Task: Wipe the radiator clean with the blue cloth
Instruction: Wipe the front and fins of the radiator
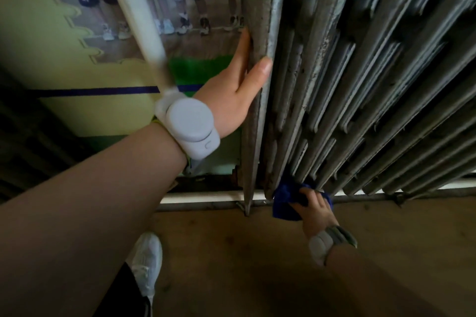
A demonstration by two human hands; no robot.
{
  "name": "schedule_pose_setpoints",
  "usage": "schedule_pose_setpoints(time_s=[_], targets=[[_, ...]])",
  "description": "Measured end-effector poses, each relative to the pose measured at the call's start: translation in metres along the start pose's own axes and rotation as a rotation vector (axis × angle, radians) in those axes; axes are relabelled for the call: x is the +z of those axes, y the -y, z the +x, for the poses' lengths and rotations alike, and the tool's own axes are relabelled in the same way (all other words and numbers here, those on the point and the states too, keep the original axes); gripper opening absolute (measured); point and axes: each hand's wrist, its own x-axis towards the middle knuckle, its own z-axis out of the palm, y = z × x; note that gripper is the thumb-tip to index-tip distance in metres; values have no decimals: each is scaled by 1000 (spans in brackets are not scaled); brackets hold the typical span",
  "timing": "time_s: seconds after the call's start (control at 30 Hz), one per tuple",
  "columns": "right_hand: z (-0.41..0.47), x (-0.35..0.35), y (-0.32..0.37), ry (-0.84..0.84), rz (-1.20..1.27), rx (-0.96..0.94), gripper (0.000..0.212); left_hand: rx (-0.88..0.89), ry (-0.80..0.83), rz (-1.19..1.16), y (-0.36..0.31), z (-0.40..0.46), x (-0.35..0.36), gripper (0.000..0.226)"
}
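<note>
At the radiator's [360, 64] foot, right hand [318, 211] grips the cloth [286, 201] against the lowest fins while left hand [231, 95], thumb hooked round the end section, braces; advise firm strokes along each fin.

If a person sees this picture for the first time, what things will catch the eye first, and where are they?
The big grey radiator fills the upper right, its paint worn and dirty. The left hand holds its end column at the centre, with a white wrist device just below. Low down, the right hand presses the blue cloth against the radiator's bottom edge.
</note>
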Motion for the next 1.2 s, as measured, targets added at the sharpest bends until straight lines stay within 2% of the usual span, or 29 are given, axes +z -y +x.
schedule_pose_setpoints(time_s=[0.13,0.23,0.3,0.37,0.43,0.53,0.67,0.77,1.0,1.13,1.2], targets=[[4,-3,10,196,-63,27,41,22,15,29,3,-1,-4,61],[1,-10,17,230,-49,131,40,28,2,59,4,-3,-1,61],[-6,-12,29,60,-59,71,50,31,25,71,3,0,-1,62],[-11,-13,42,-71,47,115,56,33,48,74,4,1,-3,62],[-16,-26,56,-251,126,165,55,81,83,93,5,0,-13,63],[-21,-53,74,-424,268,218,50,82,143,106,7,1,-19,62],[-31,-108,114,-570,570,394,52,70,193,141,11,1,-33,56],[-35,-147,142,-599,779,461,56,67,219,161,15,5,-40,53],[-50,-245,210,-822,924,214,60,60,280,86,7,12,-56,55],[-45,-310,230,-1015,800,105,66,28,312,19,0,15,-60,57],[-39,-348,244,-1127,682,64,66,39,291,-103,-5,13,-62,55]])
